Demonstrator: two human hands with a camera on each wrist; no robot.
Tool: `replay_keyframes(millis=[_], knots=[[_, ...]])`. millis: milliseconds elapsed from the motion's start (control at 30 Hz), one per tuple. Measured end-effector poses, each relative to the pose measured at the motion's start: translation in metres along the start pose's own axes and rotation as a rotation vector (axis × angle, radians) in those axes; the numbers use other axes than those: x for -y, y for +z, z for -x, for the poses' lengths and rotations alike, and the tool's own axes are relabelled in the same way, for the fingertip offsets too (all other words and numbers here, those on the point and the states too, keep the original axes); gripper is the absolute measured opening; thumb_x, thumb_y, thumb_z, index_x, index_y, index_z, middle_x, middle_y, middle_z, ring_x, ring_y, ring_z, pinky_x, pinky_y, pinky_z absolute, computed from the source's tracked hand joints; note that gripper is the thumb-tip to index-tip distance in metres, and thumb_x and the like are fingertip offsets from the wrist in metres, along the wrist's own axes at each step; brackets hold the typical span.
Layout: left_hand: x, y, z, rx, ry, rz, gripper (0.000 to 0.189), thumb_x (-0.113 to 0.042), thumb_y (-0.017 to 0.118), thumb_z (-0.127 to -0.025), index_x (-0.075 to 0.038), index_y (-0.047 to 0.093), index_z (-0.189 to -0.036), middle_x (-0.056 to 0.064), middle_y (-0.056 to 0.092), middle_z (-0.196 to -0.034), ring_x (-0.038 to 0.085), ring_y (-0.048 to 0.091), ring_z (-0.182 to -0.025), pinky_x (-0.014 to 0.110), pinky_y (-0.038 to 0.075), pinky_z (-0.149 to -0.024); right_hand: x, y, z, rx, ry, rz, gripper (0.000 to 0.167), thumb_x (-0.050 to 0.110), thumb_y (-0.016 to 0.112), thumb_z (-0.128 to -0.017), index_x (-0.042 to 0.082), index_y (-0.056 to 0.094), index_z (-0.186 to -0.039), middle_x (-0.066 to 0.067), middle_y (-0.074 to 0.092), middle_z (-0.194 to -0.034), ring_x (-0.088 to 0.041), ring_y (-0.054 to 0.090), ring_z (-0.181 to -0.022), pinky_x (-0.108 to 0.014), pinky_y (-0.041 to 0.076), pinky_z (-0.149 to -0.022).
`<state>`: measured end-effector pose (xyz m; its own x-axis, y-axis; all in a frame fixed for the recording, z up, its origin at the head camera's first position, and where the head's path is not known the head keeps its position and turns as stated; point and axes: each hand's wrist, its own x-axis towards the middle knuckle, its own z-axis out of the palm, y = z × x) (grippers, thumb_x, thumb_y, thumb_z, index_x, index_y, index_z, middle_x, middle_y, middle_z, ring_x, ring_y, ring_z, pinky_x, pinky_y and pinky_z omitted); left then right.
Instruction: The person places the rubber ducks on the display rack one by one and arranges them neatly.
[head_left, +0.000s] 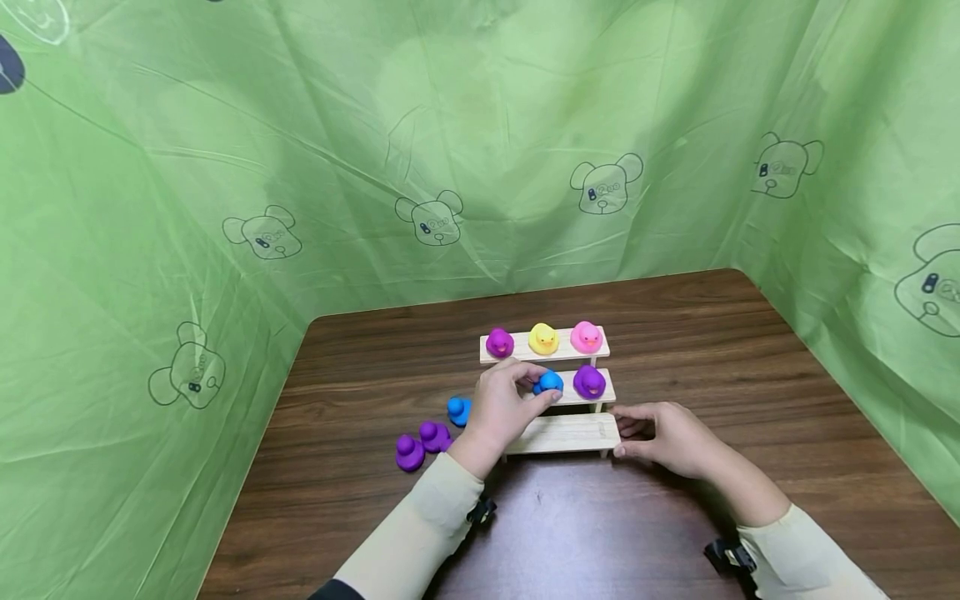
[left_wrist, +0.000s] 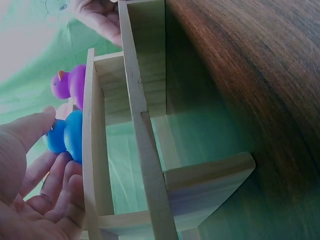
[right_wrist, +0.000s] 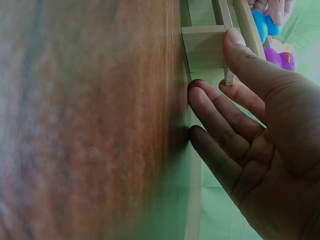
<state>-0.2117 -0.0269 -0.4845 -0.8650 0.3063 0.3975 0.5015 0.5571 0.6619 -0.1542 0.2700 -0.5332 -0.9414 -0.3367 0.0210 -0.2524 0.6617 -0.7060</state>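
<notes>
My left hand (head_left: 507,402) pinches a blue rubber duck (head_left: 550,382) between thumb and fingers at the middle step of a three-tier wooden stand (head_left: 562,433). The left wrist view has this blue duck (left_wrist: 74,136) upright against the step board. A purple duck (head_left: 589,382) sits to its right on the same step. My right hand (head_left: 670,437) holds the right end of the lowest step, thumb at the front corner and index finger at the rear one. Its other fingers (right_wrist: 215,117) extend beside the stand's leg. The left part of the middle step is hidden behind my left hand.
On the top step stand a purple duck (head_left: 499,342), a yellow duck (head_left: 543,339) and a pink duck (head_left: 587,337). Left of the stand, another blue duck (head_left: 458,411) and two purple ducks (head_left: 409,452) rest on the brown table (head_left: 337,517). Green cloth (head_left: 510,108) hangs around the table.
</notes>
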Motion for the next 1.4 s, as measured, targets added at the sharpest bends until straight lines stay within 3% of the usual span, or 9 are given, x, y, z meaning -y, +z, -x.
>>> replay_keyframes(millis=[600, 967, 1400], knots=[[0.0, -0.009, 0.001, -0.009, 0.036, 0.021, 0.031, -0.036, 0.093, -0.081, -0.019, 0.082, -0.104, -0.005, 0.074, -0.094, 0.015, 0.071, -0.085, 0.024, 0.058, -0.076, 0.0, 0.001, 0.0, -0.002, -0.007, 0.012, 0.065, 0.034, 0.09, -0.084, 0.001, 0.068, -0.136, 0.01, 0.077, -0.104, -0.012, 0.074, -0.096, -0.037, 0.059, -0.092], [0.006, -0.033, 0.009, -0.02, 0.068, 0.061, 0.034, -0.03, 0.093, -0.081, -0.015, 0.081, -0.108, -0.006, 0.076, -0.099, 0.016, 0.071, -0.088, 0.03, 0.06, -0.075, 0.001, 0.0, 0.0, -0.003, -0.02, 0.005, 0.065, 0.032, 0.09, -0.084, -0.001, 0.068, -0.135, 0.008, 0.077, -0.104, -0.014, 0.075, -0.096, -0.037, 0.059, -0.092], [0.031, -0.065, 0.02, -0.034, 0.042, 0.094, 0.029, -0.024, 0.092, -0.084, -0.012, 0.081, -0.108, -0.003, 0.076, -0.105, 0.028, 0.072, -0.084, 0.036, 0.062, -0.073, 0.001, 0.001, 0.0, -0.007, -0.017, -0.009, 0.065, 0.031, 0.09, -0.084, 0.0, 0.068, -0.135, 0.009, 0.078, -0.104, -0.014, 0.075, -0.095, -0.037, 0.059, -0.091]])
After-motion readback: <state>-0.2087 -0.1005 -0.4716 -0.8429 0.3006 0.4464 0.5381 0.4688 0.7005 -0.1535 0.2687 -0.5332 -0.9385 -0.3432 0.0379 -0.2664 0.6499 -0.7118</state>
